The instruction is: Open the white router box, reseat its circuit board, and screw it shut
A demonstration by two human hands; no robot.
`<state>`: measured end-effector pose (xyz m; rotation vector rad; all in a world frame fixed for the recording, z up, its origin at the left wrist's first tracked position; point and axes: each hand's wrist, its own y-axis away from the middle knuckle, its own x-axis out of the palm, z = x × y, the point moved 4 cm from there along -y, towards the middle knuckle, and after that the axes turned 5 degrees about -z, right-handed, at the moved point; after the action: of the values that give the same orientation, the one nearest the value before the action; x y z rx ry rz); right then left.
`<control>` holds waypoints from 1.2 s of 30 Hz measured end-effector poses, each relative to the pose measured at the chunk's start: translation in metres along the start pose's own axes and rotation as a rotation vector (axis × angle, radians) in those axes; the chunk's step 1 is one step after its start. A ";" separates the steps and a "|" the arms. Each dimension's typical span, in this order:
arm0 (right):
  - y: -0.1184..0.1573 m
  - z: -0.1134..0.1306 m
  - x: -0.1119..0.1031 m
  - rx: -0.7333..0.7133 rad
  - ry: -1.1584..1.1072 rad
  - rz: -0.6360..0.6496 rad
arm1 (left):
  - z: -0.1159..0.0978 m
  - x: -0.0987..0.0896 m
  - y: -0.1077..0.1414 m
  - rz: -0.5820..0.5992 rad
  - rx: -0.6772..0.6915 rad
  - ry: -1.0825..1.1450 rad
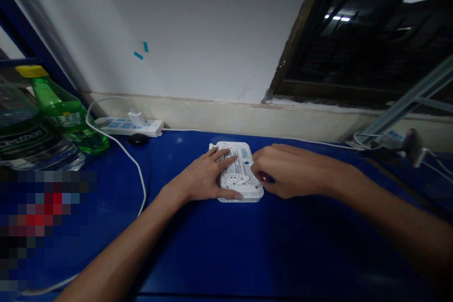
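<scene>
White, flat, round-cornered plastic case with vent holes [247, 175] is lying under the spread fingers of the bare left hand [201, 177], whose thumb is resting across the end nearer the person. The bare right hand [279, 170] is curling its fingers inward at the case's right edge; whether they are pinching anything, I cannot tell. Of the two, the left is covering more of the case. Its long axis is running away from the person, between both hands, toward the grey-white wall [212, 33]. Beneath everything, a glossy blue tabletop [219, 255] is spreading out.
</scene>
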<state>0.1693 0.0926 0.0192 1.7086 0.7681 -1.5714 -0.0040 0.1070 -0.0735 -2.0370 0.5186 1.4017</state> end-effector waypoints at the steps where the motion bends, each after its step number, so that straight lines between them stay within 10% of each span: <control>1: -0.001 0.006 -0.002 -0.023 0.027 -0.040 | 0.000 -0.001 0.000 0.002 0.004 0.006; 9: 0.012 0.006 -0.011 -0.055 -0.198 -0.219 | 0.004 -0.002 0.000 0.044 0.002 0.049; 16: 0.027 -0.008 0.037 0.144 -0.040 -0.610 | 0.003 -0.003 -0.006 0.131 -0.001 -0.007; 25: 0.025 -0.015 0.068 0.188 -0.710 -0.791 | -0.006 0.008 0.003 0.019 -0.001 -0.039; 29: 0.031 -0.015 0.075 0.233 -0.604 -1.009 | -0.008 0.013 0.008 0.019 -0.047 -0.038; 36: 0.042 -0.010 0.057 0.160 -0.538 -1.027 | -0.005 0.013 0.008 0.002 -0.027 -0.007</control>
<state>0.2141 0.0745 -0.0335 0.8608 1.3428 -2.6669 -0.0008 0.0982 -0.0864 -2.0524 0.5016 1.4241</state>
